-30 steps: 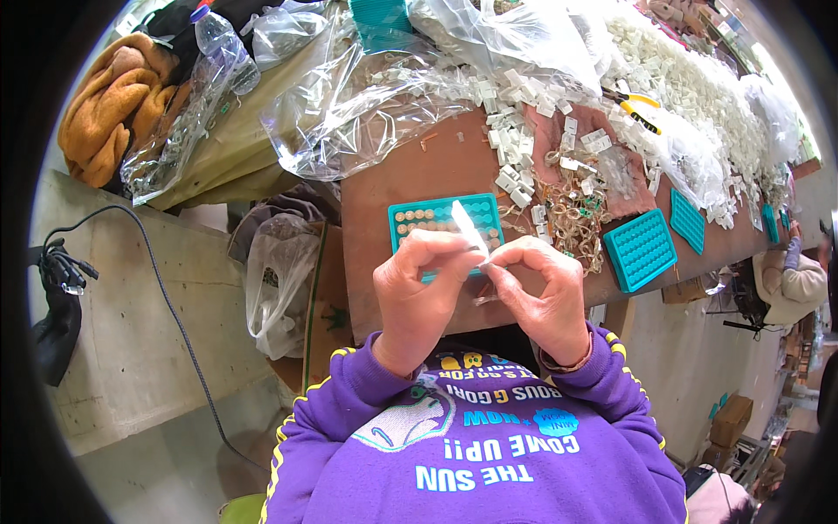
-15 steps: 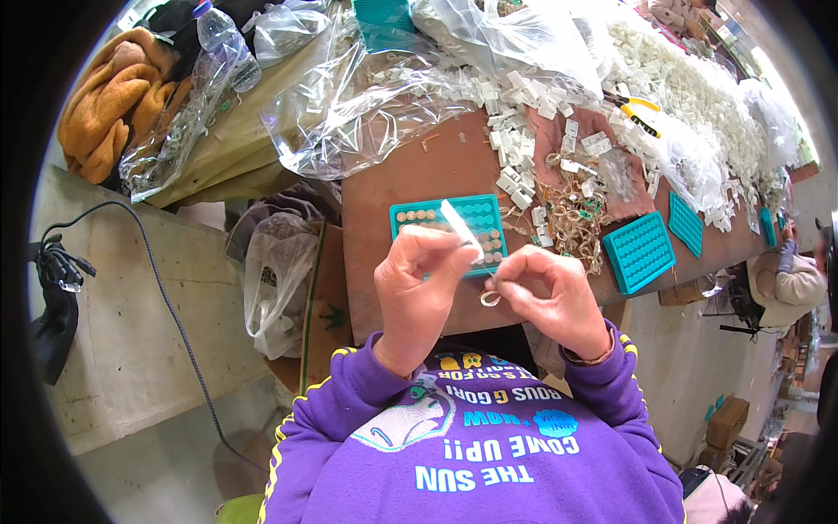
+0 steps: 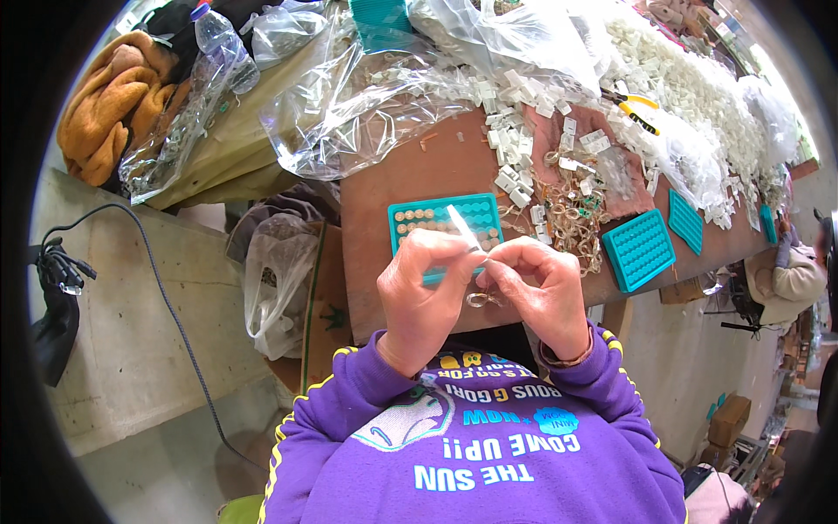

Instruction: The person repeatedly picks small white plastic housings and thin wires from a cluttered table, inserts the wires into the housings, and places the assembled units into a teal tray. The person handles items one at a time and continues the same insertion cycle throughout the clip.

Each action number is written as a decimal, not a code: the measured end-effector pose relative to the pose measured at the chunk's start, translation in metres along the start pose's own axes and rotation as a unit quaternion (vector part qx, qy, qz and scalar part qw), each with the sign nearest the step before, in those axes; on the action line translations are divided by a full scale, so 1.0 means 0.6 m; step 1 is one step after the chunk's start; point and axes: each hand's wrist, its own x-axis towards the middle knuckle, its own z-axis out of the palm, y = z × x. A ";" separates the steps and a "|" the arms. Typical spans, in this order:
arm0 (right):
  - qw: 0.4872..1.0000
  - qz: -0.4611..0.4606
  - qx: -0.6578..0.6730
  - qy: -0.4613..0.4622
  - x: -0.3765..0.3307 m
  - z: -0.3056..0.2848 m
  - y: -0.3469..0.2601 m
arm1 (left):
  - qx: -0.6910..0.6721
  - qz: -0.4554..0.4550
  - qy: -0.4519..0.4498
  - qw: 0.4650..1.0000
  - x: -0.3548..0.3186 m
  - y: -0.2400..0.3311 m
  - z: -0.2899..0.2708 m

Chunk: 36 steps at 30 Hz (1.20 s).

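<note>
You are holding both hands together over the near edge of the brown worktable, just above your purple sweatshirt. Your left hand is closing its thumb and fingertips on a small clear plastic sleeve, which is sticking up and tilting toward the far left. Your right hand is curling its fingers inward, pinching narrowly at the same spot, and a small metal ring is hanging just below where the fingertips of the two hands are meeting; which hand is gripping the ring cannot be told. Directly beyond your hands, a teal slotted tray is lying flat on the table, with its far-left rows holding round brass-coloured pieces. To the right of it, a loose heap of rings is lying beside small white packets. Further right, two more teal trays are sitting near the table edge. Yellow-handled pliers are resting at the far right among piles of white parts. Crumpled clear bags are covering the far left of the table.
</note>
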 end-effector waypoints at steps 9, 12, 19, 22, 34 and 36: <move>0.993 -0.053 -0.100 0.023 -0.001 0.005 -0.002 | 0.005 -0.012 -0.004 1.000 0.001 -0.001 -0.002; 0.978 -0.103 -0.176 0.050 0.000 0.005 0.001 | -0.001 -0.020 -0.004 1.000 0.002 0.000 -0.002; 0.995 0.050 0.078 -0.026 0.000 0.000 0.007 | -0.063 -0.058 0.000 0.996 0.000 0.006 0.000; 0.974 0.108 0.193 -0.045 -0.002 0.000 0.010 | -0.058 -0.056 0.005 0.997 -0.002 0.004 0.001; 0.960 0.143 0.207 -0.121 0.000 -0.031 0.001 | -0.072 -0.077 0.000 0.994 -0.010 0.007 0.004; 0.970 0.122 0.181 -0.108 -0.002 -0.030 -0.002 | -0.080 -0.081 0.001 0.993 -0.009 0.007 0.005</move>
